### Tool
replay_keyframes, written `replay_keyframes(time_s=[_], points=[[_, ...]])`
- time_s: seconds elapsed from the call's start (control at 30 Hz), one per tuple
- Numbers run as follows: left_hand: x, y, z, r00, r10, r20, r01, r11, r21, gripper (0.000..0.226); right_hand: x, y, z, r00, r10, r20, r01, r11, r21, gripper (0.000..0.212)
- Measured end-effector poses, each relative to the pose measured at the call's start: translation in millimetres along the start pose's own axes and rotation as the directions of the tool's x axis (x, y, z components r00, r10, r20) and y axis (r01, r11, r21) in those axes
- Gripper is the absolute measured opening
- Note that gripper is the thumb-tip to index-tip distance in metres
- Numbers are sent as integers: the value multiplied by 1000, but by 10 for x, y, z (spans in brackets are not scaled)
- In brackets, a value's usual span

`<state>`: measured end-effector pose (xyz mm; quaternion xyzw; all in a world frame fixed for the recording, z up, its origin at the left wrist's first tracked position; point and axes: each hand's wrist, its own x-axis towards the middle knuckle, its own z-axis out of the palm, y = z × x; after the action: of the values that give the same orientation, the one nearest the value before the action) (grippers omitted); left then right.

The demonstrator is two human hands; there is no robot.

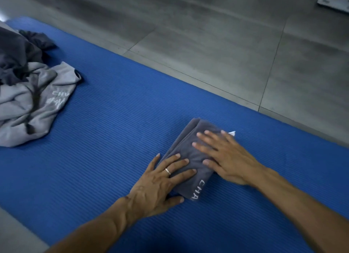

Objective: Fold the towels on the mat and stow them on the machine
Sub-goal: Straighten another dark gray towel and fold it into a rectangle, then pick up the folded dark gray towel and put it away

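Both hands, left hand and right hand, flat, fingers spread on folded towel; mat bare toward 12; unfolded pile at 10.

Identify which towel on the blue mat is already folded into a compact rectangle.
The dark grey towel under the left hand and right hand. The light grey towel and the darker cloths at the mat's left end lie crumpled.

Mat blue, ribbed; folded towel dark grey, white lettering; towel pile light grey; floor grey.
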<state>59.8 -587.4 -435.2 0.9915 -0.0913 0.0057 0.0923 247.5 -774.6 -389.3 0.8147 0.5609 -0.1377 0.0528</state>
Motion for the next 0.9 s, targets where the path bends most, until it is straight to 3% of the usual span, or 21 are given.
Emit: replay_keyframes(time_s=[0.07,0.13,0.2,0.23,0.3,0.37,0.47,0.53,0.63,0.7,0.9], points=[[32,15,-4,1000,-7,-11,8,999,49,83,-51,193,85,980,199,33,-200,979,42,69],[59,49,-34,1000,-4,-26,7,994,112,89,-107,283,55,939,336,-68,-331,940,81,66],[100,82,-101,999,-23,-47,30,988,149,93,-172,194,23,918,282,-280,-266,959,94,55],[126,97,-133,996,-37,-78,49,987,152,92,-196,119,3,921,234,-312,-207,971,116,58],[177,122,-168,985,-68,-159,84,992,98,79,-240,-19,-29,961,124,-248,-89,985,149,77],[227,112,-270,967,-151,-204,122,982,-147,63,-243,-114,-45,987,58,-152,-38,990,137,90],[220,-28,-582,947,-313,-75,197,748,-634,51,-108,-196,-88,980,68,-185,-38,986,161,90],[160,-190,-773,941,-339,16,193,495,-847,46,60,-273,-276,957,105,-269,-20,954,300,66],[-58,-450,-945,910,-396,121,196,156,-968,47,337,-464,-682,959,120,-257,-11,921,388,32],[-227,-593,-1005,891,-419,173,220,67,-973,51,461,-620,-871,978,90,-188,-15,930,366,28],[-436,-797,-924,802,-577,153,382,300,-874,50,481,-936,-842,982,166,-87,-127,931,343,25]])
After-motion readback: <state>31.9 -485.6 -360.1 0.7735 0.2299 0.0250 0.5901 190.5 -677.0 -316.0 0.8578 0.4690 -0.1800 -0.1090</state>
